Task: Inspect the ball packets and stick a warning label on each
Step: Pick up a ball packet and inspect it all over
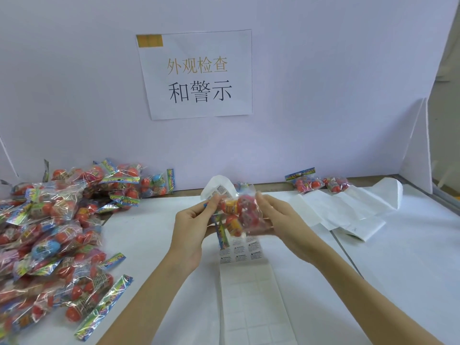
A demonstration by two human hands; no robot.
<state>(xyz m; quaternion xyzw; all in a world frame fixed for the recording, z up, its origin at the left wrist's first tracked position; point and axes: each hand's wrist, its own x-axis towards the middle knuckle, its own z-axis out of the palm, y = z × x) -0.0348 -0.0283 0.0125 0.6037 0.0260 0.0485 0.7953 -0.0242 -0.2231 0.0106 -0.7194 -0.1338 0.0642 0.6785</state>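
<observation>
both hands are holding one ball packet (pixel 237 215) up over the middle of the white table (pixel 154 235), and the packet is sitting between them, blurred by motion. the left hand (pixel 191 225) is gripping its left end, thumb and fingers curled round the plastic near the coloured header strip that is hanging down below the hand. the right hand (pixel 276 220) is gripping the right side, with the thumb on top and the fingers cupping the clear film from beneath. red, pink and yellow balls are showing through the wrapper in the gap between the two hands. the packet is touching nothing on the table; it is hovering just above the label sheet (pixel 245 252).

that label sheet is lying flat under the hands and running toward the near edge, with a few printed warning labels showing at its far end and bare backing squares nearer the person. another curl of label backing (pixel 219 188) is standing up just behind the packet.

a big pile of packets (pixel 49 235) is covering the left side of the table. two more packets (pixel 318 183) are lying far right by the back wall, well apart from the hands. loose white backing papers (pixel 348 210) are spreading across the right. a paper sign (pixel 199 73) with chinese characters is hanging on the back wall.
</observation>
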